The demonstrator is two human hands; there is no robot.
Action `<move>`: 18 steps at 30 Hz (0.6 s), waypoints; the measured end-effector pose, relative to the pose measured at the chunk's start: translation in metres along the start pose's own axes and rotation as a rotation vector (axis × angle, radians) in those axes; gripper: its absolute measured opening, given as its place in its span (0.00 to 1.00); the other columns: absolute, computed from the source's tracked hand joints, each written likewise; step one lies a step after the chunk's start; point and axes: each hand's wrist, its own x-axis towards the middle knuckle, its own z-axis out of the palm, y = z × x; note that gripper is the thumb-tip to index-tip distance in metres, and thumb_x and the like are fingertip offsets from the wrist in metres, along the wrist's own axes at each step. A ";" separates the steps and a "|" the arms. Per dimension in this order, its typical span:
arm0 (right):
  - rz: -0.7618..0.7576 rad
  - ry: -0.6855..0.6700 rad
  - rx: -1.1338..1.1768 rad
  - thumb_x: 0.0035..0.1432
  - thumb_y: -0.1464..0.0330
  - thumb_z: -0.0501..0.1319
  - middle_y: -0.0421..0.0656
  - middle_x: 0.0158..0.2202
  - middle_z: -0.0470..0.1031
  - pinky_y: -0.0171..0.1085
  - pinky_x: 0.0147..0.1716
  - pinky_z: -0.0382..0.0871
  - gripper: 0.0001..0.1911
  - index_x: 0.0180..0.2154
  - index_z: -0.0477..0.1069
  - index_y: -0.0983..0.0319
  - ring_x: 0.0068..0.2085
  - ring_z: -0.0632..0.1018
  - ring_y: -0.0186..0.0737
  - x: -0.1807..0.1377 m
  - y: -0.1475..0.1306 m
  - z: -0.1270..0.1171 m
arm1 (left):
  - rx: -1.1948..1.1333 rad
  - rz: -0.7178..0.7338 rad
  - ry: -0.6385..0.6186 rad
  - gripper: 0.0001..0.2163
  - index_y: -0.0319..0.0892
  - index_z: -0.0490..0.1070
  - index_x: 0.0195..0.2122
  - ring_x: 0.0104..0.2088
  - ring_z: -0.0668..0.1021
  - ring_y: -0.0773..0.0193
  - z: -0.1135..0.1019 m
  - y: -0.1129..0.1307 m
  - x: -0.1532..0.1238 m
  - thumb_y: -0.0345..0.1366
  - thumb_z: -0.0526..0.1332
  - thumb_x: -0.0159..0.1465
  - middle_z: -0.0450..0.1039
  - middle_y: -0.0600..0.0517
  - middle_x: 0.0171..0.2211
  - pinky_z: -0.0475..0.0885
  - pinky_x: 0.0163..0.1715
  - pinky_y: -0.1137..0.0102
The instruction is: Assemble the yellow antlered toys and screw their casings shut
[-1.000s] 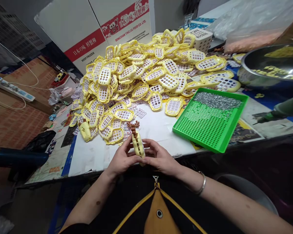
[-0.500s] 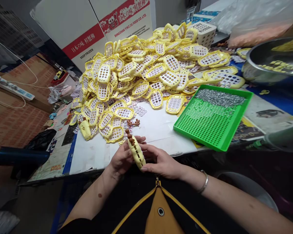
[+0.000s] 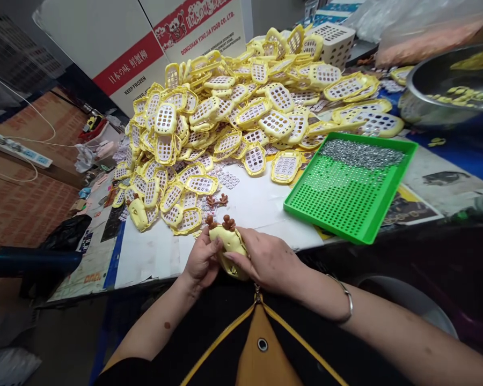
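Observation:
A pale-yellow plastic toy shell (image 3: 232,244) with two brown antlers on its top end is held between both hands above the table's front edge. Its smooth face is turned up, and the lower end shows in part. My left hand (image 3: 202,260) grips the left side, thumb on the face. From the right, my right hand (image 3: 272,256) wraps round it with the thumb across the front; some fingers are hidden behind. Just beyond the hands lies a loose brown antler piece (image 3: 217,201). A similar antlered yellow toy (image 3: 137,214) rests to the left.
A large heap of yellow shells with white perforated panels (image 3: 245,110) covers the table's back. On the right are a green perforated tray (image 3: 338,209) with small silvery metal parts and a steel bowl (image 3: 421,115) of yellow pieces. Cartons (image 3: 104,48) stand behind.
The toy has been turned from edge-on, with its side seam showing, to face up, so both antlers now show. My right hand has closed over its right side. The view has shifted slightly.

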 end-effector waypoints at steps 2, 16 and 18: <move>0.000 -0.005 -0.052 0.66 0.53 0.42 0.53 0.31 0.77 0.38 0.25 0.65 0.27 0.40 0.70 0.66 0.29 0.78 0.44 0.000 0.000 0.001 | 0.027 -0.039 -0.016 0.24 0.41 0.72 0.44 0.51 0.75 0.52 0.001 0.000 -0.001 0.41 0.73 0.47 0.76 0.46 0.49 0.68 0.52 0.61; -0.118 0.086 0.457 0.65 0.65 0.49 0.46 0.35 0.76 0.36 0.31 0.70 0.11 0.46 0.62 0.61 0.33 0.76 0.39 -0.004 0.017 -0.003 | 0.489 0.383 -0.111 0.12 0.44 0.77 0.42 0.47 0.75 0.54 0.000 0.005 -0.012 0.41 0.64 0.58 0.75 0.47 0.48 0.69 0.49 0.62; -0.145 0.137 0.424 0.65 0.67 0.48 0.46 0.31 0.75 0.37 0.28 0.69 0.08 0.43 0.62 0.61 0.29 0.76 0.40 -0.006 0.015 0.000 | 0.612 0.472 -0.085 0.10 0.43 0.78 0.40 0.43 0.76 0.55 0.004 0.008 -0.015 0.40 0.64 0.59 0.76 0.46 0.42 0.70 0.45 0.63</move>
